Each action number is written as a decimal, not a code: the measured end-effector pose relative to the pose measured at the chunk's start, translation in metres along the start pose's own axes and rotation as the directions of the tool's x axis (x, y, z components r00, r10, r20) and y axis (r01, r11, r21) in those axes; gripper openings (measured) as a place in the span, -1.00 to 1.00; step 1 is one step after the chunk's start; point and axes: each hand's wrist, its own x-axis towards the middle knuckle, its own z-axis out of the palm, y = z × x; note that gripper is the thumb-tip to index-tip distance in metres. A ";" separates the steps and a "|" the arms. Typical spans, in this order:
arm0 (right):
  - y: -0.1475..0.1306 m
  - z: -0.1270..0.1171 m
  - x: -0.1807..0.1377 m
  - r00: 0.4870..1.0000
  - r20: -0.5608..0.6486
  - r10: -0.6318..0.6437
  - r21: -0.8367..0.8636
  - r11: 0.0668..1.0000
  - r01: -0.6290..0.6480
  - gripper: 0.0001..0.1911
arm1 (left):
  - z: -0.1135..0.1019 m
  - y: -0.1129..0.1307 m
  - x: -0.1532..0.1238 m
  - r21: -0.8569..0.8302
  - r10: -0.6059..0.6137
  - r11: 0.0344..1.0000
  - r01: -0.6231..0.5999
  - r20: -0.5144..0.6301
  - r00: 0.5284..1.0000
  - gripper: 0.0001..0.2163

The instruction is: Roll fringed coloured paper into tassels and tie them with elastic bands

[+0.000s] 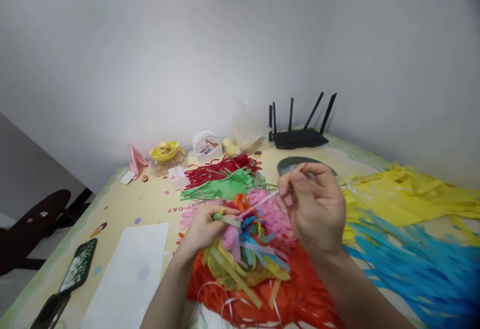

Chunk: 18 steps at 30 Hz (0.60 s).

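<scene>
low in the foreground, thin loops of white curling ribbon (230, 309) lie over orange-red strips (303, 294) spread on a patterned tablecloth (123, 209). just above them, at the centre of the table, a person's left hand (208, 226) grips a multicoloured bundle of strips (225, 269), thumb and fingers pinching its gathered top while the loose ends fan out below. the right hand (315, 199), raised to the right of the bundle, has its fingers curled and its thumb pressed to the forefinger, closed on a white strand (260, 204) drawn taut from the bundle; the strand's far end is hidden.

at left lie a white sheet (129, 269) and a phone (79, 264); at right, blue strips (423, 259), with yellow strips (412, 194) behind them. beyond the bundle sit pink strips (262, 196), then green strips (225, 184) and dark red strips (213, 174), with a grey bowl (287, 163) partly hidden by the right hand. near the wall (187, 44) stand a yellow dish (165, 154), a white box (208, 146) and a black router (300, 139), antennas up.
</scene>
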 end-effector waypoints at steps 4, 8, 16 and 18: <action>-0.002 0.006 -0.003 0.893 0.397 0.212 -0.409 0.912 -0.035 -0.90 | -0.001 -0.002 0.001 -0.028 0.103 0.994 -0.104 -0.019 0.994 -0.80; 0.004 0.020 -0.008 0.749 0.602 0.277 -0.485 0.872 0.067 -0.88 | -0.001 -0.004 -0.002 -0.072 0.085 0.994 -0.083 0.030 0.996 -0.79; 0.002 0.014 -0.004 0.842 0.478 0.248 -0.517 0.855 0.042 -0.85 | -0.002 0.005 -0.004 -0.242 -0.035 0.970 0.022 -0.047 0.998 -0.84; 0.001 0.011 -0.002 0.868 0.439 0.231 -0.519 0.854 0.036 -0.86 | -0.003 0.004 -0.003 -0.418 -0.095 0.907 0.055 -0.076 0.993 -0.75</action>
